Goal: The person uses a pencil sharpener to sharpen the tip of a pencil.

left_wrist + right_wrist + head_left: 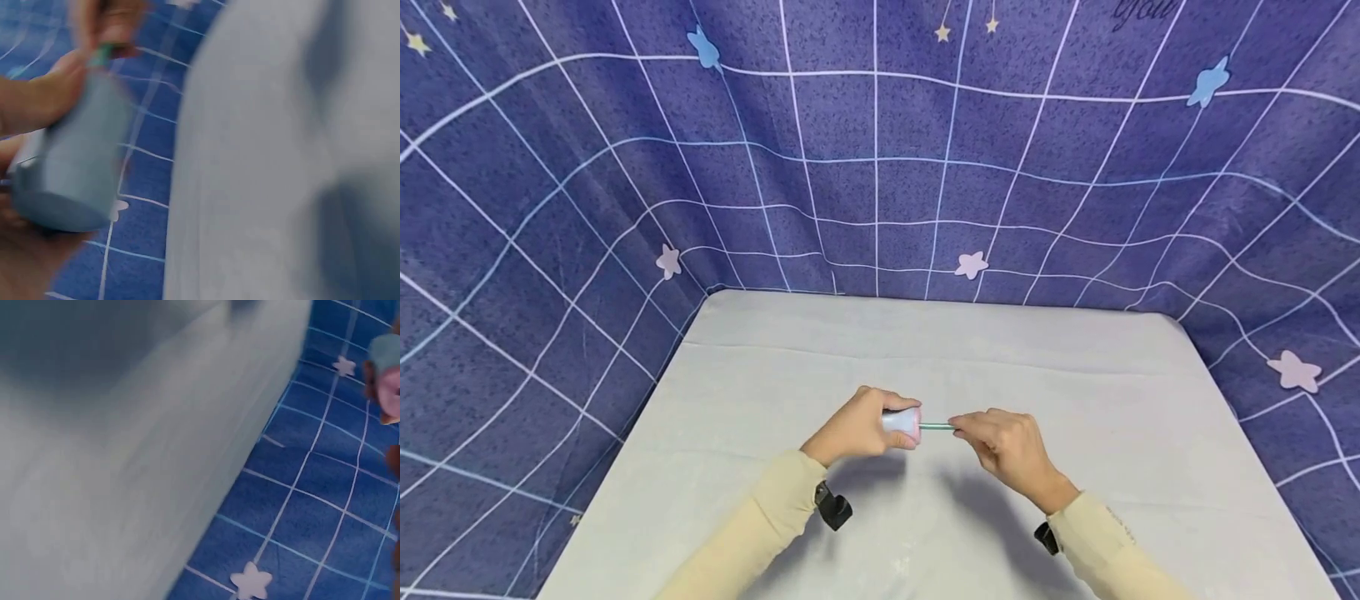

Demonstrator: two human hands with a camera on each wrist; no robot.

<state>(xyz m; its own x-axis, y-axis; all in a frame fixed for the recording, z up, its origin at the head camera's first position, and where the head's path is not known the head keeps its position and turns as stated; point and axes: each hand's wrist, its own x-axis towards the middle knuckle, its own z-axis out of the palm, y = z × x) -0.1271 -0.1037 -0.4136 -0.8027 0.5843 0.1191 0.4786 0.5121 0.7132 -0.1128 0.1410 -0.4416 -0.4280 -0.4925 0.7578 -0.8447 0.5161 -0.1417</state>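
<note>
In the head view my left hand (863, 425) grips a light blue, rounded pencil sharpener (901, 422) whose pink end faces right. A thin green pencil (936, 427) runs straight out of that end to my right hand (1011, 446), which pinches it between thumb and fingers. The sharpener body (78, 156) is large and blurred in the left wrist view, with a short bit of green pencil (101, 55) beyond it. At the right edge of the right wrist view, the sharpener's pink end (389, 394) shows partly cut off. Both hands cast shadows on the table below.
A table with a white cloth (790, 375) lies beneath the hands. Dark blue curtains (902, 125) with white grid lines and star shapes hang behind it and along both sides. Black camera straps (833, 506) sit at the wrists, by the cream sleeves (752, 533).
</note>
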